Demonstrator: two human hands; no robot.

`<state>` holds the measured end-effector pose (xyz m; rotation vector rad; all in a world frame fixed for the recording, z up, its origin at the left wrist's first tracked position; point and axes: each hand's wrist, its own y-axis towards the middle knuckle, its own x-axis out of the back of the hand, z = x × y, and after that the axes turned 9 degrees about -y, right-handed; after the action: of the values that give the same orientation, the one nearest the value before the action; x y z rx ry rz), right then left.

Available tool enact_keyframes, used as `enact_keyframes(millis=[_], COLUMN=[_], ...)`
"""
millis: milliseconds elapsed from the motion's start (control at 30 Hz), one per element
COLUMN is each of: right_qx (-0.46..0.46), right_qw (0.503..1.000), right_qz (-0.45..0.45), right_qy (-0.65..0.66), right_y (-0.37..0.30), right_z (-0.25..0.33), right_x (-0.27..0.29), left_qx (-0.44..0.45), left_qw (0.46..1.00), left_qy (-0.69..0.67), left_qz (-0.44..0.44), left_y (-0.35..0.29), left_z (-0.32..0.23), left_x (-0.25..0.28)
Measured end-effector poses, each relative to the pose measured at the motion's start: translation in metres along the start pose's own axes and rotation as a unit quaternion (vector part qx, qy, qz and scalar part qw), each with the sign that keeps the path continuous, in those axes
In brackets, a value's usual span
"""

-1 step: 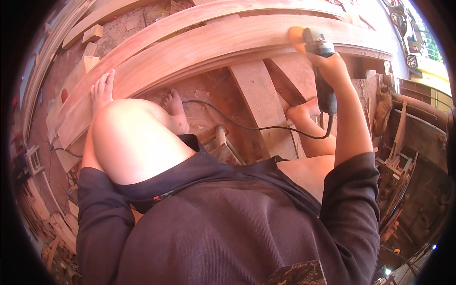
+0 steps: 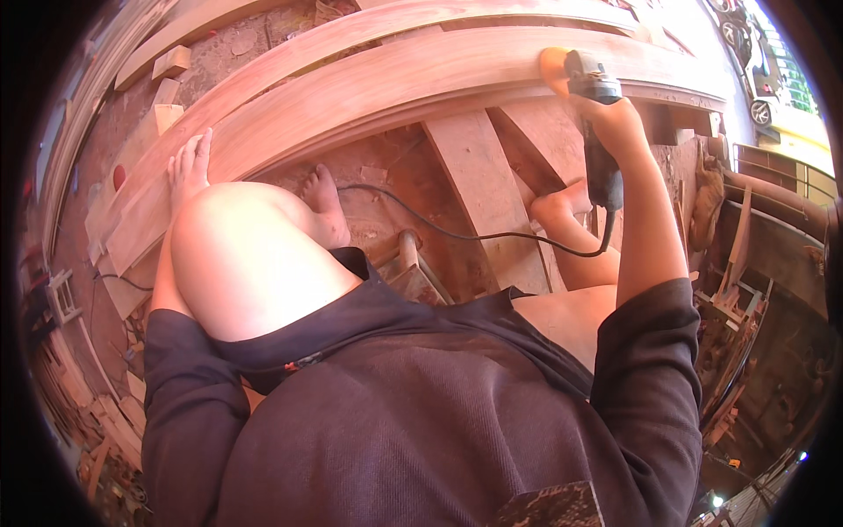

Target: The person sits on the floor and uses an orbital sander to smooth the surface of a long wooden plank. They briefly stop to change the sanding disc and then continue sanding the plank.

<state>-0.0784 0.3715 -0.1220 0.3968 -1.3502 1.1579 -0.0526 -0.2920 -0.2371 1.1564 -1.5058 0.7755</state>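
Note:
My right hand (image 2: 612,127) is wrapped around a dark angle grinder (image 2: 602,171). The grinder's orange-yellow disc (image 2: 553,70) is at the upper face of a long reddish wooden board (image 2: 378,98), toward its right part; whether it touches is hard to tell. A black cord (image 2: 474,237) runs from the grinder's lower end and curves left past my feet. At the board's left end, my left hand (image 2: 188,163) rests with its fingers stretched out over the wood. My raised knee hides part of that arm.
A second long board (image 2: 413,19) lies just beyond the first. Pale planks (image 2: 487,198) cross beneath them, beside my bare feet (image 2: 325,202). Small wood blocks (image 2: 172,61) sit at the far left. Wood scraps (image 2: 746,334) crowd the right side, and a parked vehicle (image 2: 753,75) shows far right.
The grinder and my right hand have shifted very slightly to the right along the board. My left hand stays where it was.

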Motion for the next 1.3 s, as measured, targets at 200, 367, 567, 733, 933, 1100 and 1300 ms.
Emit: enact_keyframes(millis=[200, 367, 567, 733, 933, 1100, 1300], right_qx=[0.051, 0.126, 0.123, 0.062, 0.010, 0.066, 0.161], right_qw=[0.996, 0.988, 0.986, 0.994, 0.998, 0.997, 0.982], right_qz=[-0.034, 0.024, 0.032, -0.014, -0.062, -0.032, 0.033], right_qy=[-0.062, -0.088, -0.106, -0.093, 0.007, -0.021, -0.088], right_y=[-0.023, -0.088, -0.074, -0.002, 0.036, -0.014, -0.116], right_z=[0.043, 0.122, 0.097, 0.023, 0.009, 0.079, 0.208], right_x=[-0.035, -0.066, -0.045, -0.015, 0.001, -0.039, -0.116], left_qx=[-0.010, -0.023, -0.030, 0.007, 0.034, 0.063, 0.248], left_qw=[1.000, 1.000, 0.999, 1.000, 0.999, 0.998, 0.962], left_qy=[0.013, 0.010, 0.013, 0.024, 0.023, 0.024, 0.016], left_qz=[-0.020, -0.017, -0.024, -0.009, -0.002, -0.007, 0.110], left_y=[0.009, 0.009, 0.008, 0.007, 0.002, -0.026, -0.042], left_z=[0.004, 0.021, 0.020, 0.012, 0.013, 0.039, 0.081], left_x=[-0.006, -0.011, -0.010, -0.006, -0.007, -0.006, 0.024])
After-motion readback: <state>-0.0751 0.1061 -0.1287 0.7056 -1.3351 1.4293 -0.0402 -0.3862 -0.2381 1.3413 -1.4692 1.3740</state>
